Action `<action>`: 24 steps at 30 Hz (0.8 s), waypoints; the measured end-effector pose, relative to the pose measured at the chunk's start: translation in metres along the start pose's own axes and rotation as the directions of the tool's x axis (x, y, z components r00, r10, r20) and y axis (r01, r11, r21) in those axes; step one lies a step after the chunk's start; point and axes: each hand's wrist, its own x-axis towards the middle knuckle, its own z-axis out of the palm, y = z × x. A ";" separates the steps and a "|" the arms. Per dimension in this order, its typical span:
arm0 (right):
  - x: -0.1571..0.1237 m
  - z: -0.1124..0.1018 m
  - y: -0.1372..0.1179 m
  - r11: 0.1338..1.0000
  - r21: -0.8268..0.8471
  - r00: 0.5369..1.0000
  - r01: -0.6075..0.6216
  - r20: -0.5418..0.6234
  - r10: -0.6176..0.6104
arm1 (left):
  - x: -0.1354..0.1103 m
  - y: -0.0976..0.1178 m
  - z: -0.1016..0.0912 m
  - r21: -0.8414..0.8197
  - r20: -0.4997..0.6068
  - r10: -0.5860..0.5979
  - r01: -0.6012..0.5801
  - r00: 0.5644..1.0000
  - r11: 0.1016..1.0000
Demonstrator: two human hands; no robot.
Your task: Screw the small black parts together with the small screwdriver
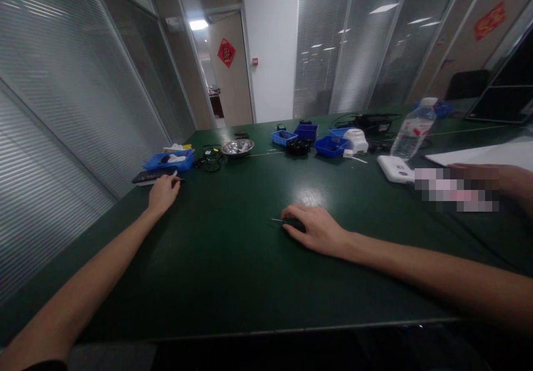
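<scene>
A slim screwdriver-like tool (295, 225) lies in the fingers of the right hand (314, 227), its dark handle tucked under them and its thin metal shaft sticking out past the fingertips toward the left. Those fingers are curled narrow around the handle, probably so that the shaft can be aimed without being covered. The hand is low over the surface (233, 237), seemingly resting there for support.

The left hand (164, 193) reaches well away from the right, beside a dark flat box (144, 178). Its fingers are bunched near a small dark item (181, 180); whether they grip it or only touch it I cannot tell. Just beyond them sits a blue tray (189, 161) with pale material inside, its raised walls likely meant to keep loose bits together. A black cable (210, 163) lies to the right of the left fingers, then a metal bowl (250, 148) holding small pieces too blurred to name.

Ahead of the right fingers, well apart, stand a blue bin (332, 149), a black coil (298, 147) and a white rounded device (357, 140), perhaps set back to leave working room. To the right of those fingers are a white block (395, 169) and, behind it, an upright capped bottle (413, 132). Farther right, another person's hand (514, 179) is partly masked by pixelation.
</scene>
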 end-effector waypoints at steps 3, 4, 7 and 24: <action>0.000 0.001 0.000 1.000 -0.008 1.000 0.008 -0.010 -0.008 | 0.002 -0.002 0.002 -0.048 0.013 -0.009 0.010 1.000 0.999; 0.000 0.001 0.000 1.000 -0.008 1.000 0.007 -0.007 -0.007 | 0.003 -0.002 0.002 -0.066 0.018 -0.010 0.012 1.000 0.998; 0.000 0.001 0.001 1.000 -0.005 1.000 0.002 0.003 -0.002 | 0.006 -0.004 0.003 -0.126 0.035 -0.012 0.016 0.999 0.992; -0.001 -0.002 -0.001 1.000 -0.005 1.000 0.003 0.007 -0.003 | 0.015 -0.010 0.002 -0.440 0.240 -0.073 0.175 0.968 0.881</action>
